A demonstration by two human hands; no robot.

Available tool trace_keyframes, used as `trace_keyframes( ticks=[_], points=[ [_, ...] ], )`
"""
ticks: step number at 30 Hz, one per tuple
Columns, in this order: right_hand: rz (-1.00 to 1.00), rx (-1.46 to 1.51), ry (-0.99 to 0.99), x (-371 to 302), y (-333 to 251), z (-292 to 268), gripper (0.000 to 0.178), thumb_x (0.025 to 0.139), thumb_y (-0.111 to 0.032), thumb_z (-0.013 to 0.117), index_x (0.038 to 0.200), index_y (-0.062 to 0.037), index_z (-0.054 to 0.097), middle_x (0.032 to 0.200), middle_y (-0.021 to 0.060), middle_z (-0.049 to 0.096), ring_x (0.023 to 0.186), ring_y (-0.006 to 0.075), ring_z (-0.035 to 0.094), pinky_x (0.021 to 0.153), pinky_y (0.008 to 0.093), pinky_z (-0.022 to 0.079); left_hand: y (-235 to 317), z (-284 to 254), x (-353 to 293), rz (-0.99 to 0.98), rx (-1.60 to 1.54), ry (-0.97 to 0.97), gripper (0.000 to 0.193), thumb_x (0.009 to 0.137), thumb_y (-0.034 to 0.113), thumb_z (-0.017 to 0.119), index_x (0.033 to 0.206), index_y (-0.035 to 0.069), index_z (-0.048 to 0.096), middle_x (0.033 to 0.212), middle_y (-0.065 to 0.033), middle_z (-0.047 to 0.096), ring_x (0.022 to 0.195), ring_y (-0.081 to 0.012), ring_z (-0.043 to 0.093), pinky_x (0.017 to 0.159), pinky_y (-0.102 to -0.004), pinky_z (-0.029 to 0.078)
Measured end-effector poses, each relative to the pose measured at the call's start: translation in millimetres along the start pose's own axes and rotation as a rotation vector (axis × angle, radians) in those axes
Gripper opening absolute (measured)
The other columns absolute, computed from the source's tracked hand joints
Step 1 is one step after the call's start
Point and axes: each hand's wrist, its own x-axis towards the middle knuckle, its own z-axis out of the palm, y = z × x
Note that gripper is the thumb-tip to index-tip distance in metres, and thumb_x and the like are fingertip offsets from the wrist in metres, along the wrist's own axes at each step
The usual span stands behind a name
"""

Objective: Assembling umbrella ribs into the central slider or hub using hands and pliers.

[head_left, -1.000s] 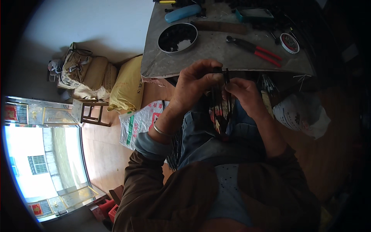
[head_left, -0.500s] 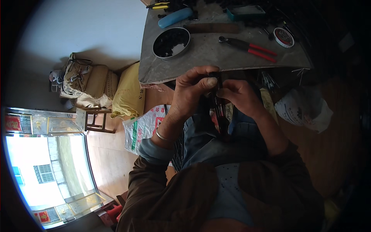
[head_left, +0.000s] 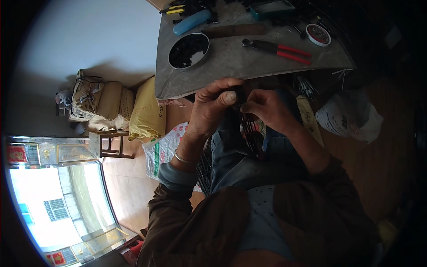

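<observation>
Just off the near edge of the grey table (head_left: 222, 64), both hands are at work over my lap. My left hand (head_left: 212, 104) is closed, thumb against fingers, on the upper end of a bundle of thin black rods (head_left: 250, 133). The rods hang down toward my lap, their lower ends dark and hard to make out. Beside it, my right hand (head_left: 269, 109) pinches with bent fingers at the upper part of the rods. What exactly lies between its fingertips is too small and dark to see.
On the table are a round pan (head_left: 180, 68) of small black parts, red-handled pliers (head_left: 289, 53), a blue case (head_left: 192, 22), a brown strip (head_left: 235, 30) and a round white tin (head_left: 319, 45). A white plastic bag (head_left: 349, 118) stands at right, a yellow sack (head_left: 149, 109) at left.
The view has shifted slightly, so the table things sit further left. My right hand has closed in on the rods beside my left hand, which keeps its hold.
</observation>
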Motion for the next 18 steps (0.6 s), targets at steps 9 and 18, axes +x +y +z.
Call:
trace_keyframes(
  ticks=[9,18],
  points=[
    [0.084,0.197,-0.146,-4.1,-2.9,-0.7,0.02,0.077,-0.012,0.075,0.075,-0.0028,0.058,0.067,0.004,0.061,0.06,0.0102,0.06,0.055,0.0226,0.046,3.0,4.8,-4.3,-0.023,0.014,-0.287,0.039,0.092,0.028,0.059,0.121,0.002,0.059,0.102,-0.0041,0.061,0.091,-0.0111,0.056,0.084,-0.0257,0.045],
    [-0.015,0.039,0.142,9.2,-0.3,13.6,0.028,0.082,-0.023,0.073,0.071,-0.0044,0.055,0.06,0.0006,0.056,0.053,0.0059,0.052,0.048,0.0215,0.038,-21.3,32.1,-0.4,0.276,0.5,0.498,0.029,0.094,0.02,0.058,0.113,-0.001,0.06,0.089,-0.0074,0.067,0.079,-0.0126,0.063,0.07,-0.0252,0.05]
  ],
)
